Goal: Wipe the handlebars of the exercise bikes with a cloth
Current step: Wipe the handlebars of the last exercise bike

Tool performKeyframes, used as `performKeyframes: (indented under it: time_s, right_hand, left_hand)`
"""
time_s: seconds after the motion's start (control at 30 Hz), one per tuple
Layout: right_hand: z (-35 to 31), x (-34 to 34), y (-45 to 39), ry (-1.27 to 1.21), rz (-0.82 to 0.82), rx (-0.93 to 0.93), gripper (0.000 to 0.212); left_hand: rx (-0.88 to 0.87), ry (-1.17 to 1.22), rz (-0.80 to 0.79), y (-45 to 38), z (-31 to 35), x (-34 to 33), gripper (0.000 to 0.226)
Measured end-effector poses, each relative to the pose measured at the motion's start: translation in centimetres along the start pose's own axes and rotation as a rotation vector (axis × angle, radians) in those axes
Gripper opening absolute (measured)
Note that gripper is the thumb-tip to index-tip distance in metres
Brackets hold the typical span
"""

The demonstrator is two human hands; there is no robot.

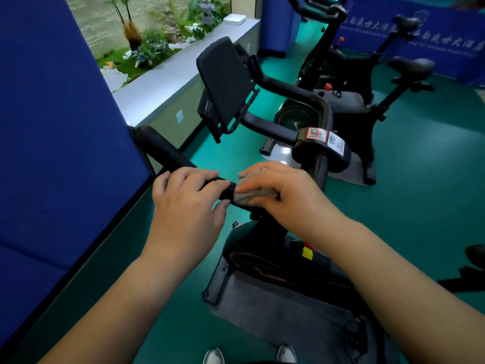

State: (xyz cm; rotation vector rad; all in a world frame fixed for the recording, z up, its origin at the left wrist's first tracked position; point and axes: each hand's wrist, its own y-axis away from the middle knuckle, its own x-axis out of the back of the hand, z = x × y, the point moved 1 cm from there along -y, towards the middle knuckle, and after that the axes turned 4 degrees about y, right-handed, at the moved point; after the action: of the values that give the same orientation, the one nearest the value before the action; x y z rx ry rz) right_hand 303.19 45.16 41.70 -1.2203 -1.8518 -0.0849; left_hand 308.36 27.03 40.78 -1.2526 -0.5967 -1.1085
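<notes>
Softly my right hand clamps the limp grey cloth round the stiff black foam handlebar; my left hand, at nine o'clock, grips bare bar.

The left hand curls over the black handlebar of the nearest exercise bike. Just beside it, the right hand wraps a grey cloth around the same bar. A tablet holder rises behind, more bikes stand on the green floor, and a blue partition fills the left.

Left hand curls forward beside the right hand (palm down, fingers bent).
</notes>
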Motion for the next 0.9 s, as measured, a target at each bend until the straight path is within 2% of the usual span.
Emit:
performKeyframes:
  time_s: [0.17, 0.3, 0.6, 0.8, 0.9]
  right_hand:
    - [1.7, 2.3, 1.8, -0.040, -0.076, 0.076, 0.024]
    - [4.3, 5.3, 4.0, -0.012, -0.059, 0.063, 0.025]
    - [4.3, 4.1, 3.5, -0.029, -0.088, 0.159, 0.026]
    - [8.3, 7.6, 5.0, -0.009, 0.077, 0.011, 0.029]
    - [7.0, 6.0, 5.7, -0.045, 0.076, 0.060, 0.030]
  left_hand:
    - [0.078, -0.049, -0.017, 0.1, 1.2, -0.1, 0.029]
    - [0.144, -0.066, -0.008, 0.2, 2.3, -0.4, 0.030]
    - [0.268, -0.072, -0.047, 0.3, 6.0, -1.6, 0.038]
    - [0.374, -0.059, -0.030, -0.1, 7.8, -2.5, 0.044]
    - [0.407, -0.054, -0.018, -0.2, 8.8, -3.0, 0.043]
